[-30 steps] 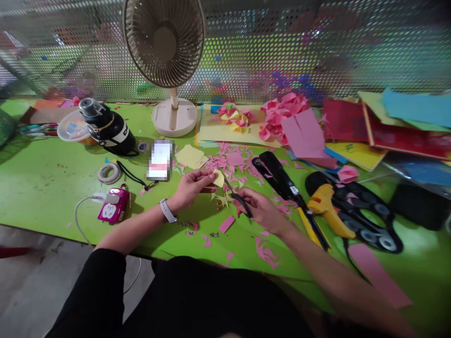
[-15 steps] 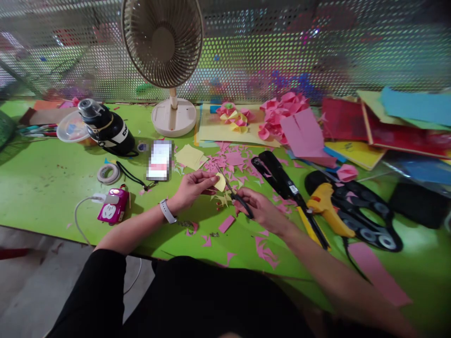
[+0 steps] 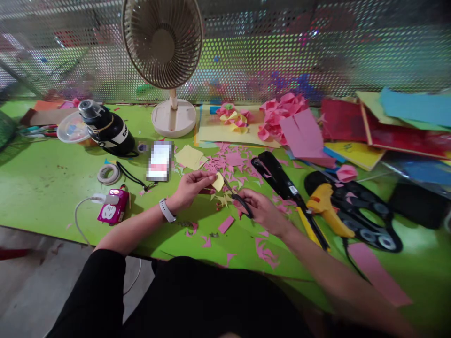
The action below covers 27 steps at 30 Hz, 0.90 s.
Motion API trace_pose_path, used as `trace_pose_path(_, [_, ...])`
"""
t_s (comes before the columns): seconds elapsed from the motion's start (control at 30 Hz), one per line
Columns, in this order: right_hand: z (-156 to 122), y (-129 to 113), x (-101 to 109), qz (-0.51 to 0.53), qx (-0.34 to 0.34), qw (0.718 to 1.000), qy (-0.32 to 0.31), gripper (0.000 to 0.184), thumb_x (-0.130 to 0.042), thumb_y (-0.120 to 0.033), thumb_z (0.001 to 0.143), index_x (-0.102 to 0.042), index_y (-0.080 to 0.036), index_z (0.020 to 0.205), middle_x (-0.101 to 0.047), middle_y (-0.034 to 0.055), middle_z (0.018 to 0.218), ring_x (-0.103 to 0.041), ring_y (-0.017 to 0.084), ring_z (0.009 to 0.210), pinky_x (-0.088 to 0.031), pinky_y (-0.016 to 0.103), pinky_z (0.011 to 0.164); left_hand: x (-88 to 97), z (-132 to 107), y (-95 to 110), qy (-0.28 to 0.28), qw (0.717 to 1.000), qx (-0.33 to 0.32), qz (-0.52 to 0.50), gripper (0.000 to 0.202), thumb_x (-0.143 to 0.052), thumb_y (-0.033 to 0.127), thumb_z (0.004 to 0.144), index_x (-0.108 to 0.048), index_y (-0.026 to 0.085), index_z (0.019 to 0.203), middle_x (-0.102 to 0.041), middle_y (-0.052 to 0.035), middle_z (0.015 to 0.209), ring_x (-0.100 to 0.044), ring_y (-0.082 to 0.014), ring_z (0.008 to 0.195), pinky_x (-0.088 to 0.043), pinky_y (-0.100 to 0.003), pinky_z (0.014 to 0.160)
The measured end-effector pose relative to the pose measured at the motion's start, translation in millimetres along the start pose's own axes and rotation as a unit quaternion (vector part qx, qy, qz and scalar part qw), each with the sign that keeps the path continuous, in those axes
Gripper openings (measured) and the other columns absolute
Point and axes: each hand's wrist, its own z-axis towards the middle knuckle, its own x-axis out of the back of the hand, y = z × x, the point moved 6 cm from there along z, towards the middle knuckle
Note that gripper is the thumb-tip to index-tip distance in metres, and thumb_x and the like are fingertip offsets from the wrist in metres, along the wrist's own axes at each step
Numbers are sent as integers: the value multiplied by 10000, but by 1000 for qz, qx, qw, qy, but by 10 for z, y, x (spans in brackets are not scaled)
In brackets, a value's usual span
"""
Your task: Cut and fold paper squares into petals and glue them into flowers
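Note:
My left hand (image 3: 195, 187) pinches a small piece of yellow paper (image 3: 218, 181) between thumb and fingers, above the green table. In my right hand (image 3: 254, 206) is a pair of scissors with black handles (image 3: 243, 205), its blades pointing up and left beside the right edge of the paper. Pink paper scraps (image 3: 232, 157) lie in a heap just beyond, and yellow scraps (image 3: 222, 199) are scattered under the hands. A small stack of yellow paper squares (image 3: 190, 157) rests behind my left hand. Whether the blades touch the paper is hard to see.
On the left stand a black bottle (image 3: 109, 131), a tape roll (image 3: 108, 174), a phone (image 3: 159, 161) and a pink power adapter (image 3: 113, 205). A fan (image 3: 172, 117) is at the back. To the right lie a black stapler (image 3: 278, 178), a yellow glue gun (image 3: 327, 209) and pink paper flowers (image 3: 282, 110).
The yellow paper in my left hand has turned slightly and shifted a little left. The scissors have barely moved beside it.

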Motion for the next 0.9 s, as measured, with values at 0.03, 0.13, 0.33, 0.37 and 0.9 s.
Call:
trace_pose_path(0.03, [0, 6, 1, 0, -2, 1000, 0, 399, -669, -596, 833, -534, -221, 814, -527, -27, 724, -491, 143, 653, -372, 313, 611, 2, 1, -1, 2, 1000, 1, 2, 374, -842, 396, 700, -737, 133, 944, -729, -38, 881, -679, -87, 667, -602, -236, 653])
trace_pose_path(0.13, [-4, 13, 6, 2, -10, 1000, -1, 397, -666, -595, 836, -531, -222, 811, -527, -27, 722, -484, 143, 649, -364, 314, 611, 5, 2, 2, 5, 1000, 2, 4, 389, -847, 407, 687, -736, 132, 938, -727, -36, 871, -678, -88, 664, -601, -235, 649])
trace_pose_path(0.33, [-9, -3, 0, 10, -6, 1000, -4, 411, -659, -616, 830, -532, -225, 811, -537, -20, 722, -481, 148, 651, -364, 314, 615, 4, 1, 4, 4, 1000, -2, -1, 373, -846, 396, 690, -736, 135, 932, -729, -36, 873, -678, -86, 652, -597, -228, 631])
trace_pose_path(0.37, [-10, -2, -1, 10, -7, 1000, -3, 421, -658, -626, 824, -532, -225, 809, -538, -19, 720, -481, 148, 648, -362, 314, 613, 4, 1, 4, 5, 1000, -3, -3, 372, -847, 396, 689, -736, 133, 928, -729, -35, 866, -677, -85, 646, -595, -225, 625])
trace_pose_path(0.9, [-12, 5, 1, 7, -10, 1000, 3, 407, -666, -609, 824, -543, -221, 814, -537, -25, 716, -474, 143, 637, -367, 307, 606, 9, 0, 27, 5, 1000, 3, 16, 405, -849, 417, 677, -727, 134, 941, -737, -36, 861, -672, -80, 630, -574, -206, 588])
